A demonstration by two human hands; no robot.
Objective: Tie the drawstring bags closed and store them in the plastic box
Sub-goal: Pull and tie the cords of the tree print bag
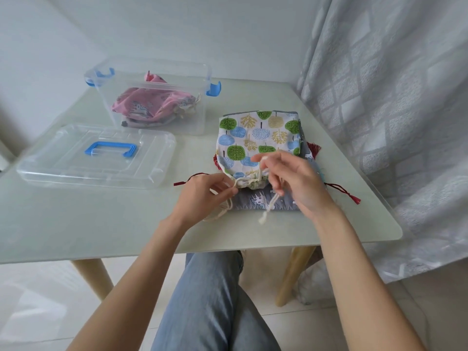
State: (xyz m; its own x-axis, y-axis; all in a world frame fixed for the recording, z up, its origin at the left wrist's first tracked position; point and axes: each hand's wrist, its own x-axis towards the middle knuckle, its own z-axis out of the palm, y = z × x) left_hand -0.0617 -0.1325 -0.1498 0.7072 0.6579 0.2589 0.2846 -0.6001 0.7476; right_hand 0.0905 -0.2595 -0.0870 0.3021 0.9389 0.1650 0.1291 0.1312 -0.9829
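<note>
Head view: left hand grip pinches cream drawstring; right hand grip holds other cord end. Tree-print bag at frame centre, on grey bag, on counter. Plastic box upper left holds pink bag; lid beside it.

Grey bag mostly buried under tree-print bag; pattern unclear — blurred

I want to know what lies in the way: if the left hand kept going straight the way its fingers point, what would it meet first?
Probably the gathered mouth of the tree-print bag, close ahead of the left hand, whose fingers point rightward while pinching the cream drawstring. Depth is unclear, so it might pass just above.
</note>
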